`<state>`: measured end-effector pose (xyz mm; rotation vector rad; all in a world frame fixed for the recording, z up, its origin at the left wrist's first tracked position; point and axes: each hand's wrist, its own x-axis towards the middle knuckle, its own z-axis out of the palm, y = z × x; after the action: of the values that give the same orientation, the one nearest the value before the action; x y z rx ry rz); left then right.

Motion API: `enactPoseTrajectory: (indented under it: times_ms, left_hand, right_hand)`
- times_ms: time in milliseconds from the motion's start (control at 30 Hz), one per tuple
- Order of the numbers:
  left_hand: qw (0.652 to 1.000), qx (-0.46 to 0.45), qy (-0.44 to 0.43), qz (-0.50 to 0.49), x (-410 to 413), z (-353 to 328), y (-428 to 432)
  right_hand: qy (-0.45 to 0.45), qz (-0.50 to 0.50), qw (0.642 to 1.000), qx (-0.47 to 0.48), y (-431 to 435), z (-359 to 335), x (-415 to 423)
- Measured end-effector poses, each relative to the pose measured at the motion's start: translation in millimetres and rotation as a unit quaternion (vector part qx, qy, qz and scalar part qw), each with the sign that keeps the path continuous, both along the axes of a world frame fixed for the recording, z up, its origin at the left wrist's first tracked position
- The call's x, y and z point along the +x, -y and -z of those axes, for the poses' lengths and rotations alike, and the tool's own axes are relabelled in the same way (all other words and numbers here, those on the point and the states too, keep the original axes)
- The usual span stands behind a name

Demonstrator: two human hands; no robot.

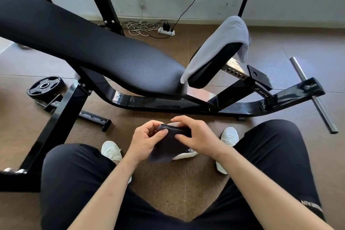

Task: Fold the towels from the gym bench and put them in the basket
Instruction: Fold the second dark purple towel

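You held the dark towel point(170, 143) in front of the gym bench point(104, 56), above the floor between your knees. Your left hand point(146, 141) pinched its folded top edge, thumb against curled fingers. Your right hand point(196, 136) pressed thumb and fingers onto the same fold from the other side. The grey towel point(218, 45) lay draped over the bench's small raised pad. Something white, perhaps the basket, sat under the dark towel.
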<state>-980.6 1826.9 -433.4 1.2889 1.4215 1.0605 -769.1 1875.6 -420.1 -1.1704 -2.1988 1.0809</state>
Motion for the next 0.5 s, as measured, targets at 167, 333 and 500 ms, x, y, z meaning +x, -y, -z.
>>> enactPoseTrajectory:
  times_ms: [167, 333, 500]
  left_hand:
    - [0.999, -0.013, 0.034, -0.031, -1, 4, -2]
    - [0.998, -0.016, 0.043, -0.032, -3, 6, -6]
    - [0.998, -0.024, 0.064, 0.004, -3, 3, -3]
  right_hand:
    - [-0.015, -0.008, 0.999, 0.035, 7, -3, -11]
    - [-0.017, -0.062, 0.998, 0.022, 5, -8, -9]
    - [0.004, -0.089, 0.996, 0.004, 6, -12, -4]
